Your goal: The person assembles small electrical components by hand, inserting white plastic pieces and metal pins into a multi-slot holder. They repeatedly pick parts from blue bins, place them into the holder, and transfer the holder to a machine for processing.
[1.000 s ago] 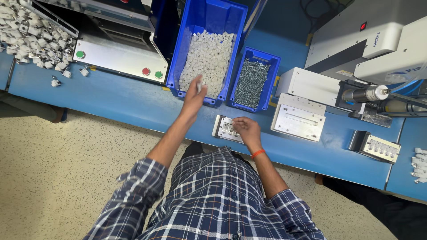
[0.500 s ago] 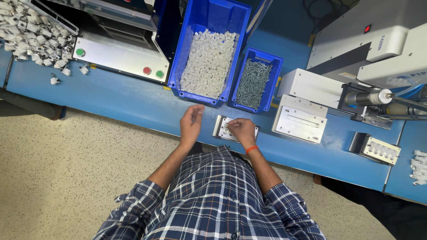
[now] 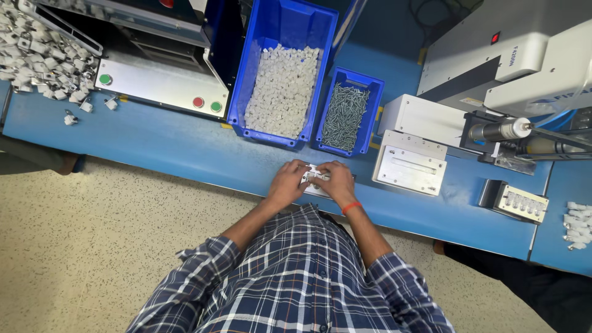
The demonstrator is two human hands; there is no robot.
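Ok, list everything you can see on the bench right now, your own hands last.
large bin: one, blue, centre back, full of small white parts
small bin: one, blue, right of the large bin, holds grey screws
control panel: one, silver, left back, with green and red buttons
white parts pile: many, far left
fixture: one, pale, at the front edge under both hands
plate: one, white, right of the fixture
screwdriver: one, silver, right
left hand: on the fixture
right hand: on the fixture, orange wristband
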